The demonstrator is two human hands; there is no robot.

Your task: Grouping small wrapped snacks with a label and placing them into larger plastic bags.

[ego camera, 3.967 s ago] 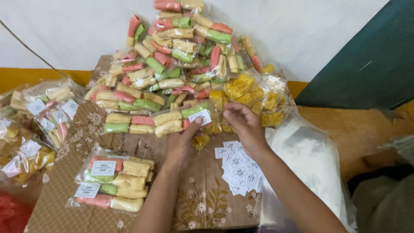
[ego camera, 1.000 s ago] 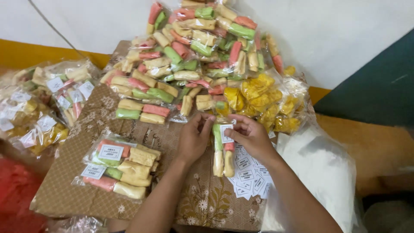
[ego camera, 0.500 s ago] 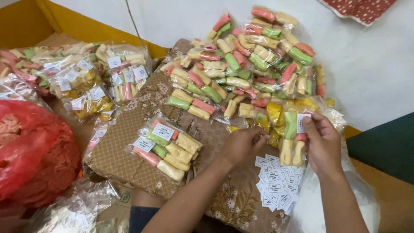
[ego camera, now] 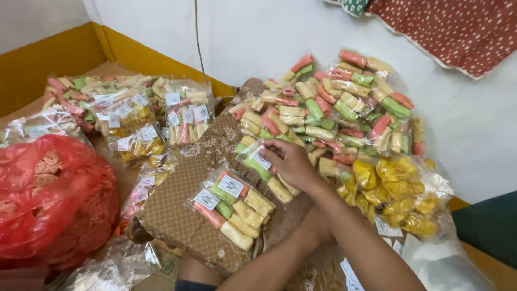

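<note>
On the patterned brown cloth (ego camera: 177, 210) near the middle, the right hand (ego camera: 291, 161) pinches a clear packet (ego camera: 266, 172) of green and yellow snack sticks, fingers curled over its top edge beside the white label; the packet rests on the cloth, touching the foot of the big pile. The left hand (ego camera: 318, 223) is mostly hidden beneath the right forearm, so I cannot tell whether it is spread or closed, or what it touches.

Two labelled packets (ego camera: 231, 207) lie side by side just in front of the held one, each with one white sticker. Behind them one large heap of packets (ego camera: 334, 110) leans against the white wall (ego camera: 242, 37); they overlap too much to count. One bag of yellow crisps (ego camera: 396, 191) sits to the right of the heap. At the left, a second group of labelled packets (ego camera: 134, 116) shows roughly ten stickers, though several are blurred by glare. One red plastic bag (ego camera: 51, 199) of round crackers fills the left edge and is cut off by the frame. A sheet of white labels (ego camera: 350, 275) peeks out at the bottom, mostly covered by the arm. A spotted red cloth (ego camera: 458, 29) hangs at the top right, cut off too.
</note>
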